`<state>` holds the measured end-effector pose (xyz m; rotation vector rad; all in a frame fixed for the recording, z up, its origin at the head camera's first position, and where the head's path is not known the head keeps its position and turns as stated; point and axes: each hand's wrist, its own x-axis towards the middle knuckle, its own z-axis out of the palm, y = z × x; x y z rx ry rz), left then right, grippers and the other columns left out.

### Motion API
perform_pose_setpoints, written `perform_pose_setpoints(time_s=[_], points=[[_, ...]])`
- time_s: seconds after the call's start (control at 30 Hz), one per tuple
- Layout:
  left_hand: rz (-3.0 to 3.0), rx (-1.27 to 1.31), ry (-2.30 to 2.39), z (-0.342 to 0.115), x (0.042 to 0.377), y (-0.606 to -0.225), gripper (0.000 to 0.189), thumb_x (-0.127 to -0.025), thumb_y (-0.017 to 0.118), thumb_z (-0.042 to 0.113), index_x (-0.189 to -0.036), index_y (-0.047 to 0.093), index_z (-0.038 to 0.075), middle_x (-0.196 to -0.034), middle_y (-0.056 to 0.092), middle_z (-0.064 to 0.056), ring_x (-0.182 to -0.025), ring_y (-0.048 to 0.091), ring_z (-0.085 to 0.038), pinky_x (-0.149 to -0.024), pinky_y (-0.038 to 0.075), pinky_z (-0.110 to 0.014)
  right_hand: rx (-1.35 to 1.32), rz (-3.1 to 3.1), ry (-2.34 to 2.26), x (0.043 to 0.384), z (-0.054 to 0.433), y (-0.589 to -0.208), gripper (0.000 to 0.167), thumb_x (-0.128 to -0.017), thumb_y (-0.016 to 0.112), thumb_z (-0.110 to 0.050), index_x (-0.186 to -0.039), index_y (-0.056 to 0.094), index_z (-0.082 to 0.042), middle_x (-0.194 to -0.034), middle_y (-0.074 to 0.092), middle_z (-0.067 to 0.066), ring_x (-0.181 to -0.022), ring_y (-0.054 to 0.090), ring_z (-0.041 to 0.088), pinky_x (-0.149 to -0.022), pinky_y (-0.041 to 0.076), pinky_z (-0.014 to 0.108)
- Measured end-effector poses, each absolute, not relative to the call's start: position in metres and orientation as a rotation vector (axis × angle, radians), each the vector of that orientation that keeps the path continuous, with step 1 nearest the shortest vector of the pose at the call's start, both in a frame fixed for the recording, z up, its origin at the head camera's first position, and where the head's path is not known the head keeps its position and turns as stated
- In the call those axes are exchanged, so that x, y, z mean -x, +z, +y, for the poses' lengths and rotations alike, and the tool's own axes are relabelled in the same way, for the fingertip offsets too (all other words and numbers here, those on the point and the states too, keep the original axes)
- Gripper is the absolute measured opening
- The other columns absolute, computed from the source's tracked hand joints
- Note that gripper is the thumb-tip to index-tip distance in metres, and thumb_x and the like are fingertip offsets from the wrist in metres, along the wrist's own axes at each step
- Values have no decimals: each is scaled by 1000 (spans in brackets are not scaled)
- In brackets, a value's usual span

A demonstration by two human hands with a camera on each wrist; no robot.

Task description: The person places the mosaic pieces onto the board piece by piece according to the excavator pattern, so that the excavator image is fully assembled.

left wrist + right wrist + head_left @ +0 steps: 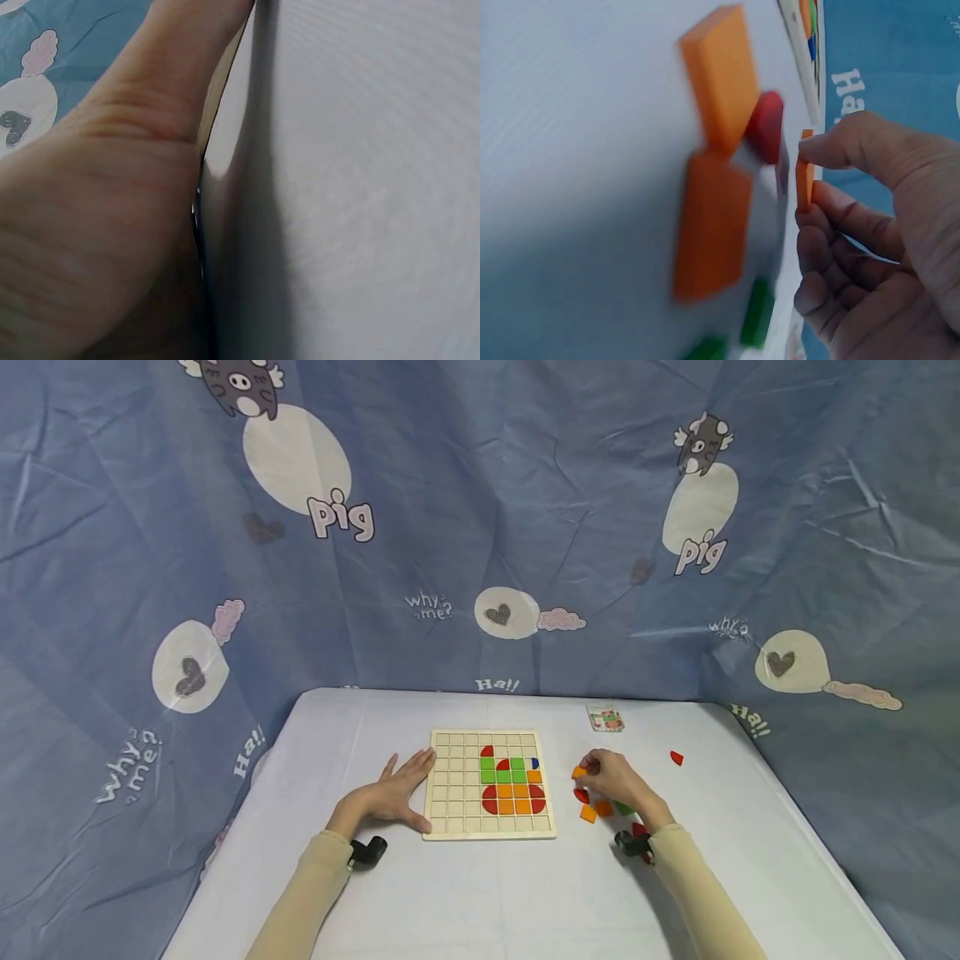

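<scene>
A pale wooden grid board [453, 810] lies on the table with red, green, orange and blue pieces set in its right half. My left hand [393, 789] rests with spread fingers against the board's left edge; in the left wrist view mostly the palm [97, 202] shows. Right of the board, my right hand [611, 777] pinches an orange square tile [805, 176] between thumb and fingers, just above the table. Close under that hand lie a red rounded piece [766, 127], two orange tiles [712, 229] and some green pieces [757, 311], partly hidden in the head view.
A small pattern card [605, 719] lies at the back right of the white table [465, 902]. One red quarter-round piece [677, 757] sits apart on the right. More red pieces [639, 829] are partly covered by the right wrist. A blue printed curtain [450, 552] hangs behind.
</scene>
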<state>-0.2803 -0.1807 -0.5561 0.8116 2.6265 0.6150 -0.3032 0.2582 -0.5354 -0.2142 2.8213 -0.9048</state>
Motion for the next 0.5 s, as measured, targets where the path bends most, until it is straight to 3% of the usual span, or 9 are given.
perform_pose_setpoints(time_s=[0.5], points=[[2627, -803, 602, -181, 280, -557, 134, -63, 77, 67, -155, 3, 5, -164, -5, -9, -151, -4, -29, -116, -14, -60, 553, 2801, -1028, 334, 176, -521, 18, -83, 74, -19, -97, 69, -10, -91, 63, 2, -78, 56, 14, -66, 49, 27]])
